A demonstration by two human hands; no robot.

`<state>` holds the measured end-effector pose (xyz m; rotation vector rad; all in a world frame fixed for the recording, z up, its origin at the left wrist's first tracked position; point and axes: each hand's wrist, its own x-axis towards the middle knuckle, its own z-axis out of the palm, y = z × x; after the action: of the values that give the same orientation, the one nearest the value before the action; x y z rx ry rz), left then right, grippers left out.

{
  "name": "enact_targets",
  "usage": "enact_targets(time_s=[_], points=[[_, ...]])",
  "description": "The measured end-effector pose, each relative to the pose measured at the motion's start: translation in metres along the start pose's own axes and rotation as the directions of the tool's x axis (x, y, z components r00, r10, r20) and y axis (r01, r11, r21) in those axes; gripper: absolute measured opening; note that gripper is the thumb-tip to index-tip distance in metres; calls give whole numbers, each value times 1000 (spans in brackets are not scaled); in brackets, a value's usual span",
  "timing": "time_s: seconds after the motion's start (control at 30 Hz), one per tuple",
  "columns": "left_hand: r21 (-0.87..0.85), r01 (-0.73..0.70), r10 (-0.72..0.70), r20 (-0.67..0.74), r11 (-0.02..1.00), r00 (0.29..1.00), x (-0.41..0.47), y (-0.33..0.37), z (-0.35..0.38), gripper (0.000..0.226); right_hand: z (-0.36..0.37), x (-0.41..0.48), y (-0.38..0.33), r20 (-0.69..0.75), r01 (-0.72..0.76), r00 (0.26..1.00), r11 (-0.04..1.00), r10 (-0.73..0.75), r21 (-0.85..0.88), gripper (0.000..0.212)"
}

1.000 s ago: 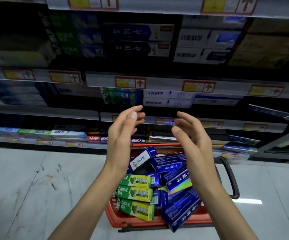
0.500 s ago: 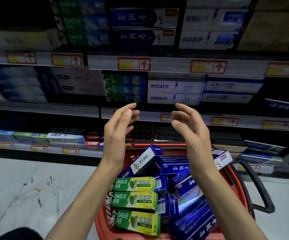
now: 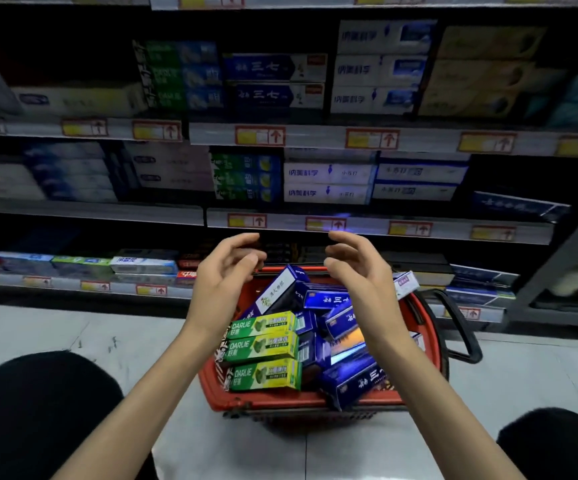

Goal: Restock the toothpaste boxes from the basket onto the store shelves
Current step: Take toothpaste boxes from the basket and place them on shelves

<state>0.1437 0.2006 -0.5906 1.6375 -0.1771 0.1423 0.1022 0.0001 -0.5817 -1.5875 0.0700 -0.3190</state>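
A red basket (image 3: 211, 393) stands on the floor in front of the shelves, packed with toothpaste boxes. Three green Darlie boxes (image 3: 263, 348) lie stacked on its left side. Several dark blue boxes (image 3: 346, 379) fill the middle and right, and one blue box (image 3: 277, 294) leans upright at the back. My left hand (image 3: 220, 282) and my right hand (image 3: 360, 271) hover above the basket's far half, palms facing each other, fingers loosely curled, holding nothing.
Shelves (image 3: 377, 226) with rows of toothpaste boxes and yellow price tags rise behind the basket. The basket's black handle (image 3: 460, 327) hangs down on the right. My dark-clothed knees (image 3: 38, 410) flank the basket on the grey tiled floor (image 3: 72, 334).
The view has dropped lower and nearer to the basket, and my knees have come into sight. Both hands have sunk closer to the boxes, and their fingers have curled a little more.
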Motion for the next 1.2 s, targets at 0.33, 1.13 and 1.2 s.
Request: enact_targets(time_s=[0.33,1.13,1.2], points=[[172,-153,120,189,973,975,24,-8,-19,30,22,10,0,183,39,983,945,23,-326,31],[753,-168,-290,435,636,852,91,-124,-47,13,75,81,120,349,277,738,212,578,-937,34],[834,-277,-328,462,478,824,89,-124,-51,20,78,85,122,346,262,711,225,613,-938,30]])
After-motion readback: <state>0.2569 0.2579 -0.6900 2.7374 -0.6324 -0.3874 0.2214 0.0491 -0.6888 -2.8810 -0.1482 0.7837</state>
